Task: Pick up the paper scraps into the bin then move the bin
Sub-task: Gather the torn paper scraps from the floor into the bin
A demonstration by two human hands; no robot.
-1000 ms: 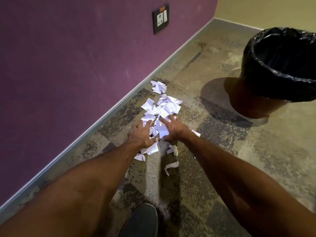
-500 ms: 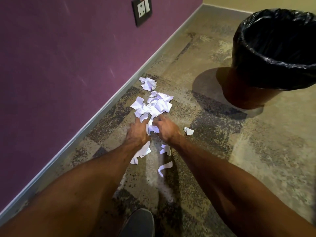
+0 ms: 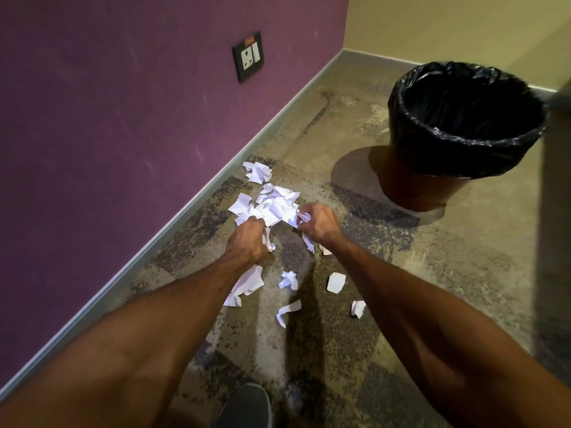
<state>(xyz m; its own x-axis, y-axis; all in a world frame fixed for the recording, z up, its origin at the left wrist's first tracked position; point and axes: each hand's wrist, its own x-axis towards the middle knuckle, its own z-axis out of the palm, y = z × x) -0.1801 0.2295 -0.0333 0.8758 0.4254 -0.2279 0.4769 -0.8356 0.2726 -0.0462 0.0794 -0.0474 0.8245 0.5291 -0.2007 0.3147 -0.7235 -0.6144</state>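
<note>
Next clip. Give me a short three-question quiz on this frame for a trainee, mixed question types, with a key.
1. Fill in: the bin is lined with a ___ bag.
2. Choose one: the left hand and the right hand each grip A) the bin's rim, B) paper scraps, C) nothing.
3. True or false: every scrap is already inside the bin.
Key: 1 black; 2 B; 3 false.
</note>
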